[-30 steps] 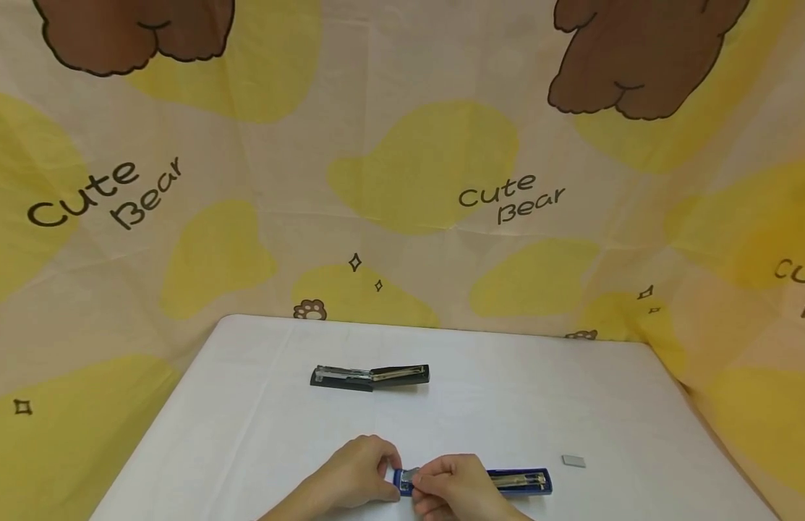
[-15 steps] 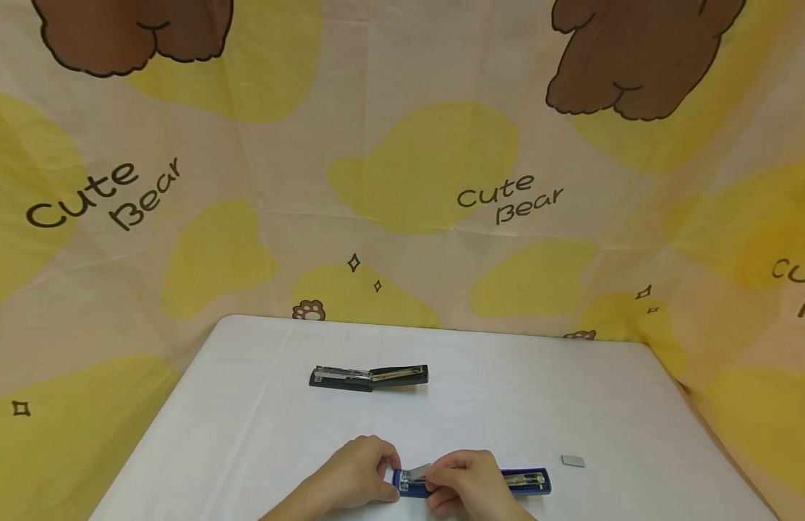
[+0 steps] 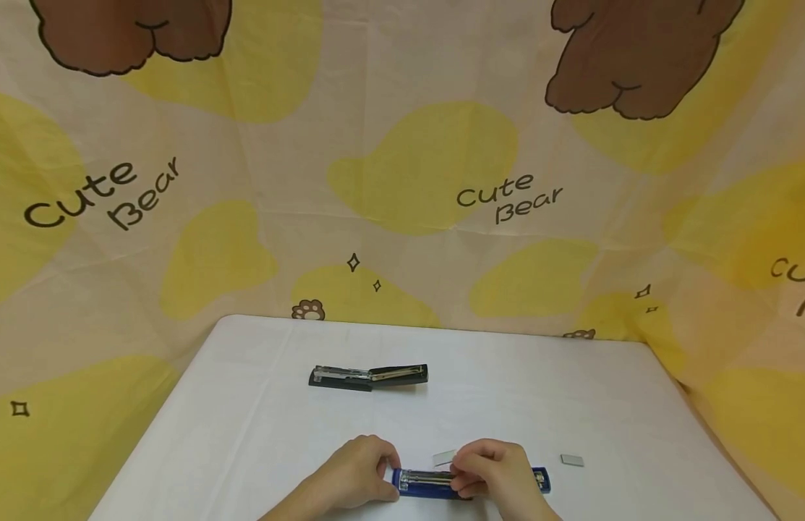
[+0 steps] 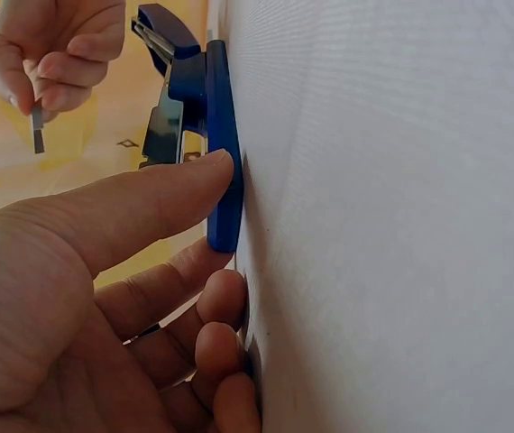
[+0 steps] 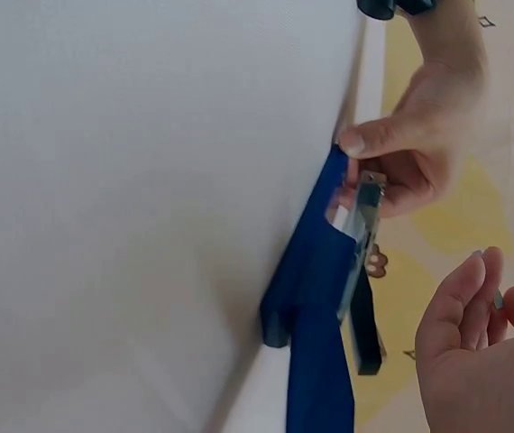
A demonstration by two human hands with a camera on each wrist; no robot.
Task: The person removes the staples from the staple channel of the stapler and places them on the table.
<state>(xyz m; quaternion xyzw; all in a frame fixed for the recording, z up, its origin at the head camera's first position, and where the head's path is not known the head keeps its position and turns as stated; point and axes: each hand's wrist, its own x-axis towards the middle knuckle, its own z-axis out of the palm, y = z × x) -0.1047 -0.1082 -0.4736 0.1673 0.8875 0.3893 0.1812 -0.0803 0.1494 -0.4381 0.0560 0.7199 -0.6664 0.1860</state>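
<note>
A blue stapler lies swung open at the near edge of the white table, its metal staple rail facing up. My left hand grips its left end, with the thumb pressed on the blue base and the fingers curled beneath. My right hand hovers over the middle of the stapler and pinches a small grey strip of staples just above the rail. The left wrist view shows that staple strip hanging from the fingertips of the right hand. The stapler's right end is partly hidden by the right hand.
A black stapler, also opened flat, lies farther back at the table's centre. A second grey staple strip rests on the table right of the blue stapler. A bear-print cloth hangs behind and around the table.
My right hand moved right along the blue stapler and lifted the staple strip clear of the left end, uncovering the rail. The left hand stayed on the stapler's end.
</note>
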